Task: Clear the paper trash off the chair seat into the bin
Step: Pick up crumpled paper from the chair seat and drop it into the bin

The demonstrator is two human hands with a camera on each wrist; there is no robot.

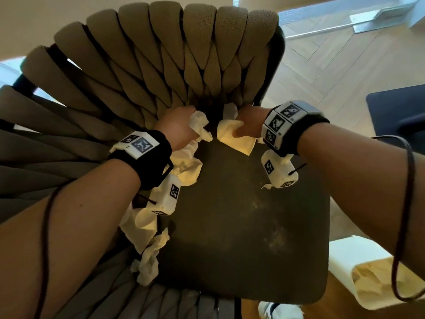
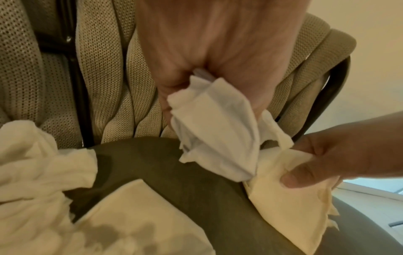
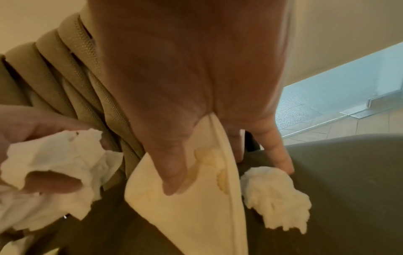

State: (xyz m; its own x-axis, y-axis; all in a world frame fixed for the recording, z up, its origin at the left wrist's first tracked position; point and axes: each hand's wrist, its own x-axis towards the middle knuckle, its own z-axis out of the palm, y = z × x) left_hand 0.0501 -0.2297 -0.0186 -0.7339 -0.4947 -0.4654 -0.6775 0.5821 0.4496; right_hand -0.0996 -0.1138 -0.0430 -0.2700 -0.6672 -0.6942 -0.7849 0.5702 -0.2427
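Both hands work at the far edge of a dark green chair seat point(image 1: 241, 215), where it meets the woven tan backrest point(image 1: 161, 54). The left hand point(image 1: 178, 127) clutches a crumpled white tissue point(image 1: 199, 124). The right hand point(image 1: 249, 122) pinches a flat cream napkin point(image 1: 234, 139); its fingers point(image 3: 172, 165) clamp it, probably for carrying. More tissues point(image 1: 147, 229) lie along the seat's left edge. The lined bin point(image 1: 377, 272) waits near right.

A person's left hand point(image 1: 178, 125) grips a crumpled tissue point(image 1: 200, 125) at the back of the dark chair seat point(image 1: 241, 226); just beside it, the right hand point(image 1: 249, 122) pinches a folded napkin point(image 1: 232, 137); more crumpled paper point(image 1: 149, 256) trails below the left wrist; a lined bin point(image 1: 372, 279) stands under the right forearm.
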